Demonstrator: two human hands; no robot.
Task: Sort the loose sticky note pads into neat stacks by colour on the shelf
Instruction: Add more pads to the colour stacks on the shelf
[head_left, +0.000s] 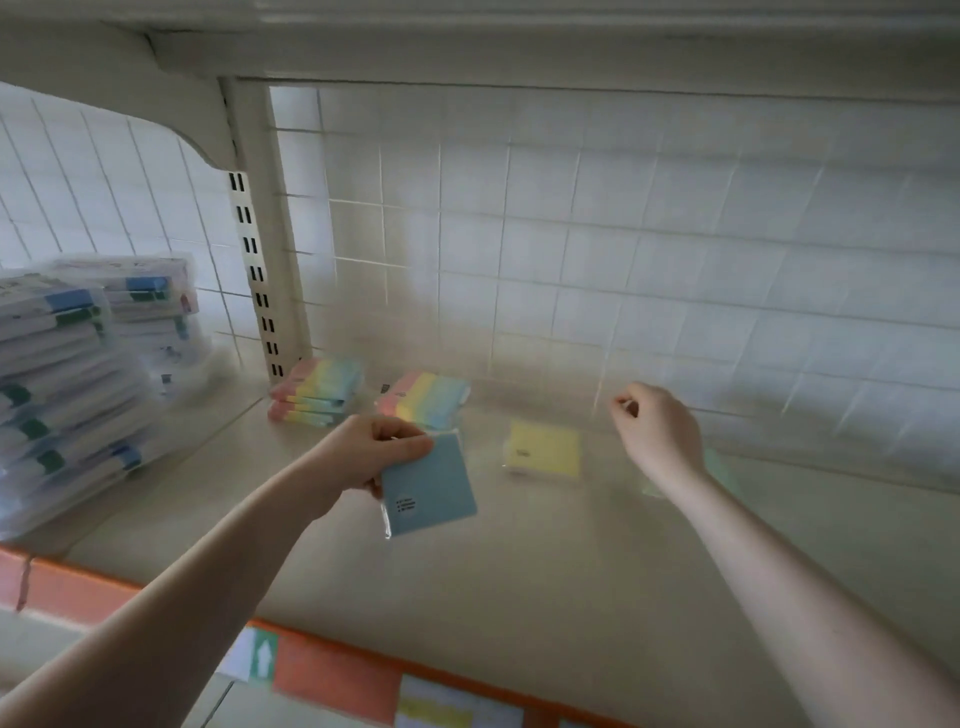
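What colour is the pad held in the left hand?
Light blue pad, gripped by the left hand; head view.

head view | looks forward-down, close over shelf (519, 561) | edges somewhat blurred

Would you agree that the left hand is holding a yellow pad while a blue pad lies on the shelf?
Not quite: the colours are swapped. In the head view the left hand holds a blue pad, while a yellow pad lies on the shelf.
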